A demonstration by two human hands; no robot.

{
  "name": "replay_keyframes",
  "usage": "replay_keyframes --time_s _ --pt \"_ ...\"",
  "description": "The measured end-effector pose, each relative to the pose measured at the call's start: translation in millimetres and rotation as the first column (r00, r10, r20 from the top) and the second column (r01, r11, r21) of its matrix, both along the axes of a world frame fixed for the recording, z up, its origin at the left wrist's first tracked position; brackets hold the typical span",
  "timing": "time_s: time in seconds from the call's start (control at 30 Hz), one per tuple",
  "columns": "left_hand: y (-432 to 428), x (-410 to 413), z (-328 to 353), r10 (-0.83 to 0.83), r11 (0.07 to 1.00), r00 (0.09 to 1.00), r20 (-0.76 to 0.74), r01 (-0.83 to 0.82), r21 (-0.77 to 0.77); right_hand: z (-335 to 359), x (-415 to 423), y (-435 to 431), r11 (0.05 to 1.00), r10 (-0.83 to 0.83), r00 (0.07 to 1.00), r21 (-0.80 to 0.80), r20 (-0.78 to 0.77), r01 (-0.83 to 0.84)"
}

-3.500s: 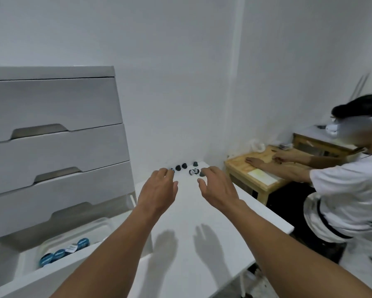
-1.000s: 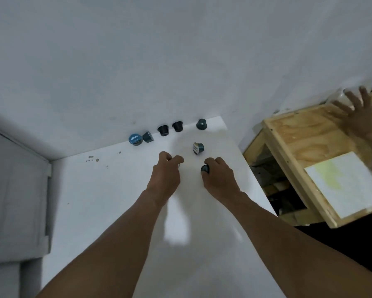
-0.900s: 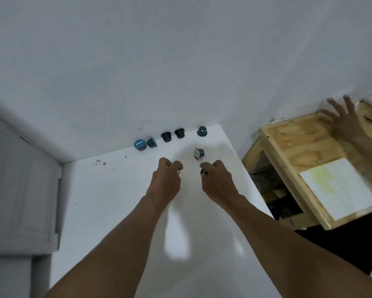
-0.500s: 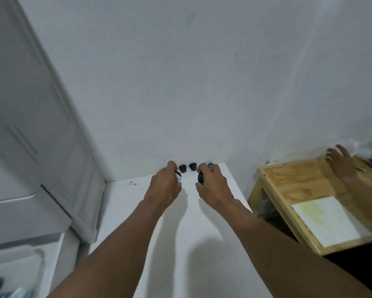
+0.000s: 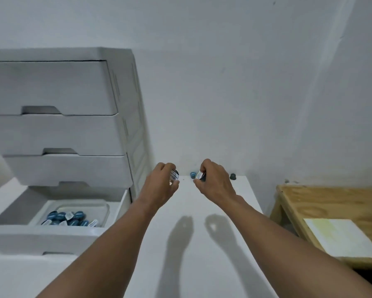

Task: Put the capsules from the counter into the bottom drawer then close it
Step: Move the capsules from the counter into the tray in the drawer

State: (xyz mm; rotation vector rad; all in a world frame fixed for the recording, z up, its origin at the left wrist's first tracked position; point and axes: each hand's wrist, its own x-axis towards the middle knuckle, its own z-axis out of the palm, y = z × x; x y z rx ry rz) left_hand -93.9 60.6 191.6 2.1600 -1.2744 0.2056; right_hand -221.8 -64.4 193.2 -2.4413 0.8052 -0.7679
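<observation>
Closest to us we see the white tabletop, smooth and flat, with two arm shadows on it. On the left the bottom drawer is pulled out. Inside it sits a clear tray with round corners. A heap of blue capsules lies in the tray, and some show white labels. On the right stands a wooden table with a pale sheet on top.

Farther out, both hands hang above the tabletop. The left hand has its fingers curled and pinches a small round capsule with a white label. The right hand pinches a second capsule the same way.

Behind them, by the wall, we see a lone blue capsule and a dark capsule resting on the tabletop. Three shut drawers are stacked above the open one.
</observation>
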Motion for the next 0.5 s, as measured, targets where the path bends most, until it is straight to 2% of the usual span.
replay_keyframes --time_s 0.2,0.5 --pt "72 5 14 0.144 0.989 0.99 0.012 -0.143 -0.025 9 20 57 0.992 0.122 0.993 -0.036 -0.005 -0.122" --pt "167 47 15 0.229 0.972 0.974 0.001 -0.228 -0.063 10 79 141 0.973 0.205 0.978 -0.097 -0.046 -0.209"
